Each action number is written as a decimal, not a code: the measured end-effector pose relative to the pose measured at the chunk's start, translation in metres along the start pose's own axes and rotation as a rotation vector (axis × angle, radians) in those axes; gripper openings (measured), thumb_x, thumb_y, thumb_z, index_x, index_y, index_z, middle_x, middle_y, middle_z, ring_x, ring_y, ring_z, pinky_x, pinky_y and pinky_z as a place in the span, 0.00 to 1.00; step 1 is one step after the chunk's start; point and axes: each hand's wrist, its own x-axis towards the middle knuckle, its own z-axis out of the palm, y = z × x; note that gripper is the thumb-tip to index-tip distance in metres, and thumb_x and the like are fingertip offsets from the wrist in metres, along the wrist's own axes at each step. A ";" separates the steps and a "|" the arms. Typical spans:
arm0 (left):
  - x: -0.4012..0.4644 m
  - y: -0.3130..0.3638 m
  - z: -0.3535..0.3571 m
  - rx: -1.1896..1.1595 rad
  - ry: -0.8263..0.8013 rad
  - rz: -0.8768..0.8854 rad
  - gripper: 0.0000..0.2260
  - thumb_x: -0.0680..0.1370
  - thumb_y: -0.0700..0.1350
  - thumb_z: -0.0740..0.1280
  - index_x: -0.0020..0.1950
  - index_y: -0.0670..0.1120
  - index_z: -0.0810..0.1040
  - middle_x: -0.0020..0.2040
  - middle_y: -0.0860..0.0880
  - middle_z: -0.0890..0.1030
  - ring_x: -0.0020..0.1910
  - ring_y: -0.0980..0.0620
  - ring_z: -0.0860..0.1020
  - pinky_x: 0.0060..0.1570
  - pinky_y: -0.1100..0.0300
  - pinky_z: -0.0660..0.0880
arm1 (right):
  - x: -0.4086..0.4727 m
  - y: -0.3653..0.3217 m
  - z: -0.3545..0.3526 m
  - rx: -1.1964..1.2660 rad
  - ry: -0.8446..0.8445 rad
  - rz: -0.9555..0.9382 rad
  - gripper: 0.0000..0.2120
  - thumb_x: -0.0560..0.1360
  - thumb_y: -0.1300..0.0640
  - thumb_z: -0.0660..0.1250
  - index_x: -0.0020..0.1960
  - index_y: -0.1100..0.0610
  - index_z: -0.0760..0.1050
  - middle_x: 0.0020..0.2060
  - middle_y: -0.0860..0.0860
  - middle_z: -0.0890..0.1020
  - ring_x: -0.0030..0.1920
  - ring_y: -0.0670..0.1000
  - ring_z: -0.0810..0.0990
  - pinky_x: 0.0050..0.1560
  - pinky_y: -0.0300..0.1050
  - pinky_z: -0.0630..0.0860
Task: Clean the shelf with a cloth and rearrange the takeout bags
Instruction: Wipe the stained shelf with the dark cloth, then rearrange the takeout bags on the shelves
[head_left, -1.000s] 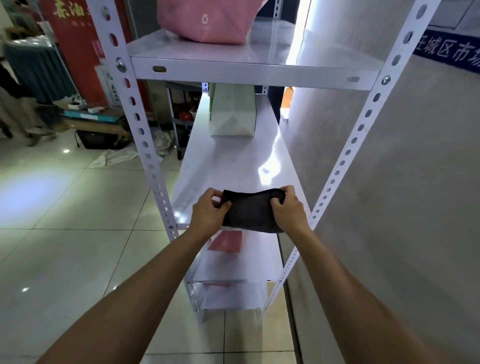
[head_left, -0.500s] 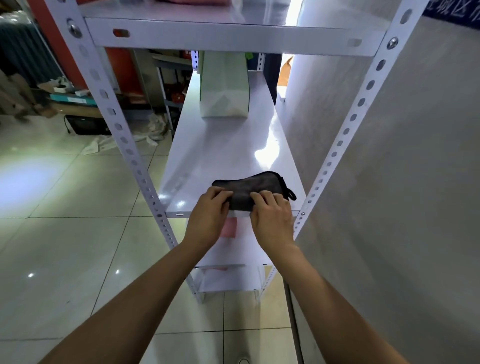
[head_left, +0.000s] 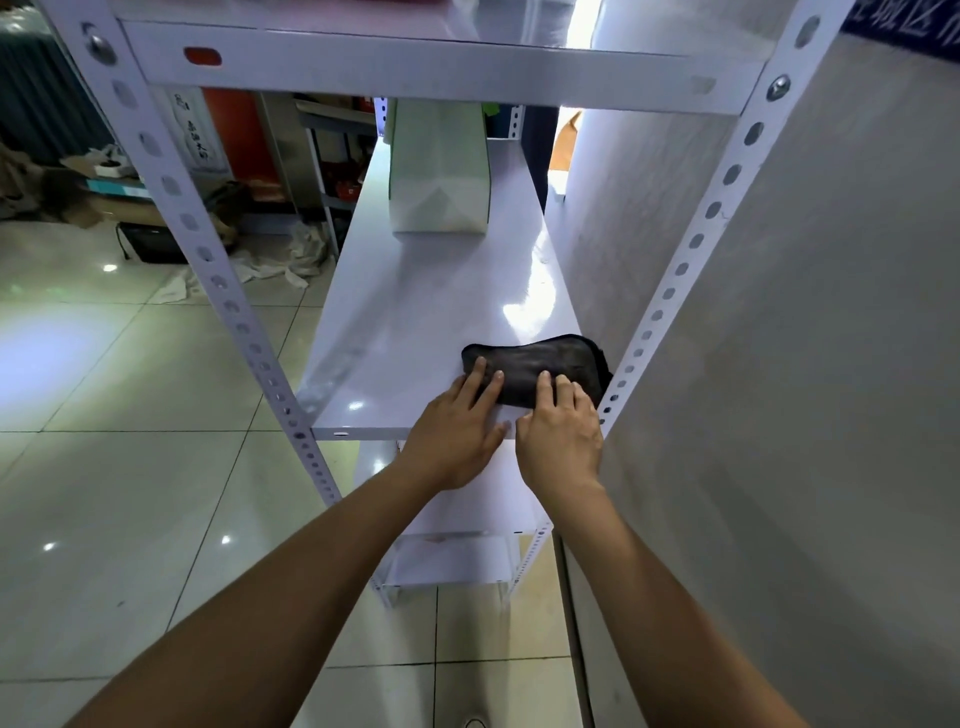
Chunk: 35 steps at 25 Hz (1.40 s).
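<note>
The folded dark cloth (head_left: 540, 366) is pressed flat under the straight fingers of the left hand (head_left: 457, 436) and right hand (head_left: 561, 441) at the near right corner of the white shelf (head_left: 415, 312). Wiping appears barely begun. The pale takeout bag (head_left: 441, 171) is left upright at the far end, its contents hidden.

Middle shelf (head_left: 415, 312) surface lies bare between the dark cloth (head_left: 540, 364) at the near right corner and the white-green takeout bag (head_left: 441, 171) standing at the far end. Overhead the upper shelf (head_left: 415, 67) caps the bay, perforated uprights (head_left: 208, 249) flank the near corners, and the wall (head_left: 779, 364) closes the right side. Left side opens onto tiled floor (head_left: 130, 415).
</note>
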 end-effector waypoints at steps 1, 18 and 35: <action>0.002 0.001 0.000 0.006 -0.003 -0.009 0.30 0.84 0.59 0.51 0.82 0.51 0.44 0.82 0.48 0.41 0.80 0.44 0.51 0.76 0.50 0.55 | 0.000 -0.001 -0.002 0.010 -0.003 0.008 0.30 0.83 0.51 0.56 0.82 0.58 0.51 0.79 0.57 0.60 0.79 0.58 0.57 0.79 0.53 0.54; -0.145 -0.047 -0.054 -0.221 0.347 -0.230 0.12 0.80 0.43 0.63 0.63 0.44 0.77 0.58 0.46 0.80 0.57 0.46 0.76 0.57 0.53 0.72 | -0.060 -0.105 0.000 0.532 0.055 -0.328 0.12 0.77 0.62 0.69 0.60 0.58 0.80 0.58 0.54 0.82 0.59 0.59 0.77 0.61 0.54 0.71; -0.302 -0.218 -0.107 -0.211 0.466 -0.505 0.14 0.81 0.47 0.60 0.67 0.48 0.74 0.62 0.50 0.78 0.61 0.48 0.74 0.59 0.53 0.72 | -0.144 -0.322 0.024 0.690 -0.124 -0.523 0.15 0.79 0.58 0.65 0.65 0.52 0.77 0.58 0.48 0.81 0.58 0.52 0.79 0.60 0.53 0.75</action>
